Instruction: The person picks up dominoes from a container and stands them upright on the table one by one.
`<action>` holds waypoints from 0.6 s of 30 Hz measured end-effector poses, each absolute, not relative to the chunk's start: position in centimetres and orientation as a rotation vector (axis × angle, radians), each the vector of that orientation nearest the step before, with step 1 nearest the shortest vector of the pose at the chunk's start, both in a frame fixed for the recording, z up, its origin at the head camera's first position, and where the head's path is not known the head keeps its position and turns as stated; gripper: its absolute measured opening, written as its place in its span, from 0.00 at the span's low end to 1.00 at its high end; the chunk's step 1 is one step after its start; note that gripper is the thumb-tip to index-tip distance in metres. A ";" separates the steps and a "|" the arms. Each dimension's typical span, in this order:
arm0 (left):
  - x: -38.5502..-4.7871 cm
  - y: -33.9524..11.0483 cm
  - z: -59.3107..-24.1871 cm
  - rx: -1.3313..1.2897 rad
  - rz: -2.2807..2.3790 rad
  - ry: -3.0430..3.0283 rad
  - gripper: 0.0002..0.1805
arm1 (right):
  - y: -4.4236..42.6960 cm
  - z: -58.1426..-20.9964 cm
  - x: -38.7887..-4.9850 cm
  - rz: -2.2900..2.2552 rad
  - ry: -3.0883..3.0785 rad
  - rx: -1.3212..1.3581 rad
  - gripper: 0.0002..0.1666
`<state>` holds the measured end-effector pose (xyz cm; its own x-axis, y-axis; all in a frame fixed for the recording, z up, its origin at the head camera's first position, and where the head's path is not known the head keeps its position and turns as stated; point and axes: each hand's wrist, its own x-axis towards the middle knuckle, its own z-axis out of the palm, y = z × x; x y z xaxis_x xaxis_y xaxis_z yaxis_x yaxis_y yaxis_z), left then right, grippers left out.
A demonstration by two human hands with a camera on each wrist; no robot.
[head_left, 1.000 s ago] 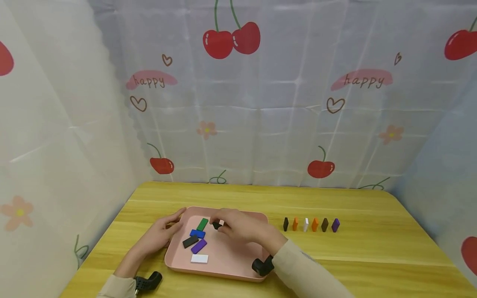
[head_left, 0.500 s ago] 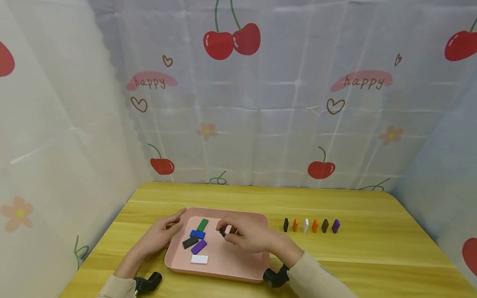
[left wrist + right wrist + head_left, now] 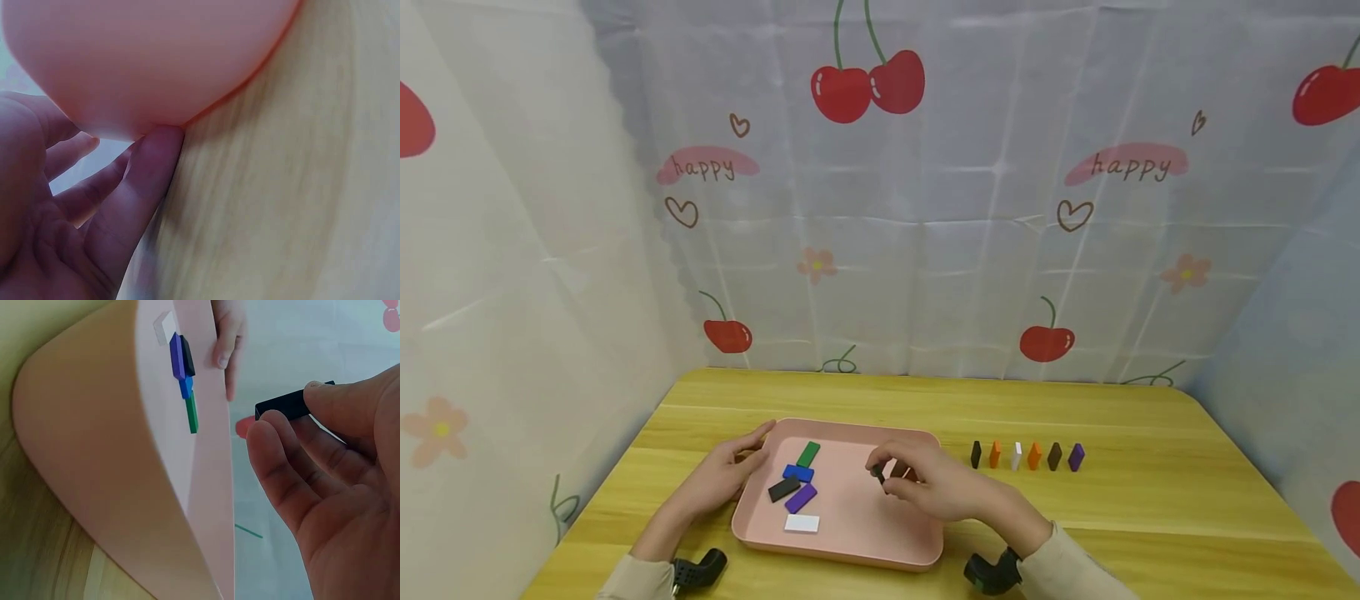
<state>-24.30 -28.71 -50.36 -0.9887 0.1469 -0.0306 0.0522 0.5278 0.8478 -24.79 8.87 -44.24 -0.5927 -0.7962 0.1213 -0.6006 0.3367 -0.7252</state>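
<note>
The right hand (image 3: 934, 485) pinched a black block (image 3: 281, 405) over the right part of a pink tray (image 3: 865, 533).
The thumb lay on one side of the block and fingertips on the other, clear of the tray floor; the left hand (image 3: 721, 473) rested at the tray's left edge, its thumb touching the outer wall and its fingers loosely extended; inside the tray a green block (image 3: 808, 454), a blue block (image 3: 799, 473), a charcoal block (image 3: 784, 489) and a purple block (image 3: 801, 499) lay close together at left, with a white block (image 3: 802, 523) apart, nearer the person; right of the tray a row of six blocks (image 3: 1017, 456) stood upright on the wooden table (image 3: 1112, 525), black, orange, white, orange, dark brown, purple; behind hung a pale cloth (image 3: 970, 275) printed with cherries and hearts.
</note>
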 end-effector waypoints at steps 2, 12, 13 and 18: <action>-24.4 -28.7 -50.4 0.180 1.470 2.658 0.28 | 9.5 -44.3 -24.6 -1.115 2.352 -1.234 0.14; -24.4 -28.6 -50.5 0.197 1.449 2.685 0.28 | 12.4 -45.0 -24.0 -1.247 2.300 -1.167 0.13; -24.4 -28.6 -50.5 0.198 1.448 2.684 0.28 | 12.6 -45.1 -24.0 -1.268 2.290 -1.160 0.13; -24.3 -28.8 -50.4 0.188 1.449 2.674 0.29 | 13.7 -45.5 -23.8 -1.338 2.299 -1.135 0.13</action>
